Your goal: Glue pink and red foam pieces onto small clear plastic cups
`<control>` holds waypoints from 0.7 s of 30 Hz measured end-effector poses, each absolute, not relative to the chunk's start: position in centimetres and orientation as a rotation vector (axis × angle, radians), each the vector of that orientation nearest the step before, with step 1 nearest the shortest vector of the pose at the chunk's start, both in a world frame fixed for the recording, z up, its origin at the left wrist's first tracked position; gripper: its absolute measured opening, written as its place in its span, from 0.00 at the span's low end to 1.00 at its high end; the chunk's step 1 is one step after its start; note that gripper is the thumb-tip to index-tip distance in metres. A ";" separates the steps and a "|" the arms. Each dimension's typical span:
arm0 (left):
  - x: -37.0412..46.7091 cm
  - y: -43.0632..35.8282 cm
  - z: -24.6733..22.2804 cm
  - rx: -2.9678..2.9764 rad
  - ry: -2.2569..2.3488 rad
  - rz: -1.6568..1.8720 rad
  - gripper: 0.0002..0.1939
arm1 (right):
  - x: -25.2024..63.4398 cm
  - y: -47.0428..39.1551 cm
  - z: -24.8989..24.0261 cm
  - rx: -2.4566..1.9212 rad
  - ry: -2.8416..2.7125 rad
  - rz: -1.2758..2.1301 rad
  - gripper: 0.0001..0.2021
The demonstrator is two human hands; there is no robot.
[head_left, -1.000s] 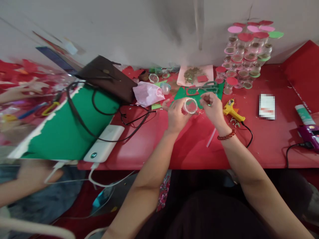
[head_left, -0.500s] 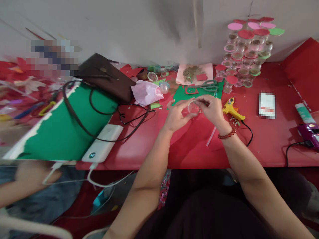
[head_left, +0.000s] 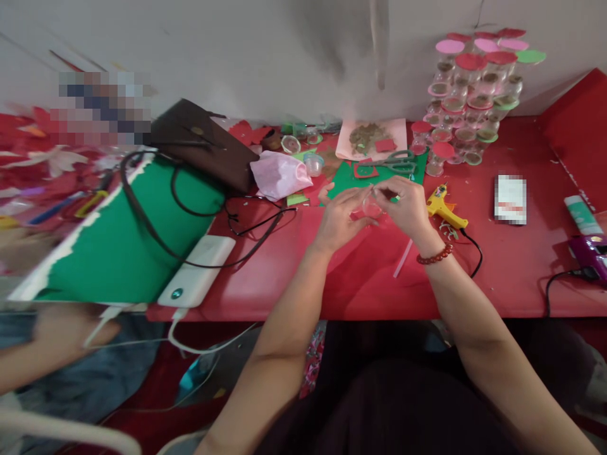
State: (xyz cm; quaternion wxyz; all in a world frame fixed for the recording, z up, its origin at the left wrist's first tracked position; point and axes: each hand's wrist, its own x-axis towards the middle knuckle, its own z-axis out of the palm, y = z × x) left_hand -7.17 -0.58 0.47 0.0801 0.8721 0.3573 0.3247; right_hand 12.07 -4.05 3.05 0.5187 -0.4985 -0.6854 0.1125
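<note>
A small clear round plastic piece [head_left: 370, 205] is between my hands over the red table. My left hand [head_left: 339, 221] curls round its left side, with the thumb beneath. The fingertips of my right hand [head_left: 403, 202] are pinched at its upper right rim. Behind my hands, scissors with grey-green handles [head_left: 401, 162] and a red paper scrap [head_left: 365, 168] lie on green paper [head_left: 345, 174]. Right of my right hand lies a yellow glue gun [head_left: 446, 208]. A pale stick [head_left: 403, 258] rests below my right hand.
Stacked clear cups with coloured discs [head_left: 467, 104] stand at the back right. A boxed item [head_left: 510, 200] and glue tube [head_left: 582, 215] lie right. Brown bag [head_left: 203, 145], power bank [head_left: 196, 272] and another person's arm [head_left: 61, 341] are left.
The view has shifted slightly. The clear piece has turned a little between my hands, and its rim looks narrower. Both hands keep their hold.
</note>
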 end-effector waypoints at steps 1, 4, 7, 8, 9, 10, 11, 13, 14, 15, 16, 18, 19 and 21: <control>-7.2 -0.5 0.4 2.609 1.067 0.978 0.34 | 12.0 -4.1 3.0 -1.204 -1.642 0.263 0.08; -7.2 -0.5 0.3 2.597 1.051 0.984 0.33 | 11.8 -4.2 3.1 -1.223 -1.645 0.266 0.08; -7.1 -0.5 0.2 2.580 1.051 0.980 0.32 | 11.7 -4.3 3.2 -1.261 -1.626 0.294 0.08; -7.1 -0.6 0.3 2.575 1.053 0.984 0.32 | 11.7 -4.3 3.2 -1.277 -1.607 0.308 0.08; -7.0 -0.6 0.4 2.572 1.056 0.991 0.31 | 11.7 -4.3 3.2 -1.291 -1.582 0.325 0.08; -7.0 -0.7 0.4 2.568 1.058 0.999 0.31 | 11.7 -4.3 3.3 -1.298 -1.558 0.346 0.08; -7.0 -0.8 0.5 2.563 1.060 1.004 0.31 | 11.8 -4.3 3.4 -1.297 -1.538 0.368 0.08; -7.0 -0.8 0.7 2.548 1.066 1.012 0.30 | 11.8 -4.4 3.5 -1.274 -1.520 0.409 0.08; -7.0 -0.8 0.7 2.539 1.071 1.016 0.31 | 11.9 -4.4 3.6 -1.258 -1.521 0.426 0.07; -7.0 -0.8 0.8 2.532 1.076 1.017 0.31 | 11.9 -4.4 3.6 -1.244 -1.526 0.439 0.06; -7.0 -0.7 0.8 2.528 1.082 1.014 0.31 | 12.0 -4.4 3.7 -1.231 -1.533 0.449 0.06; -7.1 -0.7 0.8 2.533 1.088 1.001 0.31 | 12.1 -4.4 3.7 -1.209 -1.554 0.454 0.05; -7.1 -0.7 0.8 2.538 1.086 0.992 0.31 | 12.2 -4.4 3.7 -1.194 -1.566 0.448 0.05; -7.1 -0.6 0.7 2.549 1.071 0.981 0.31 | 12.4 -4.4 3.7 -1.158 -1.593 0.427 0.07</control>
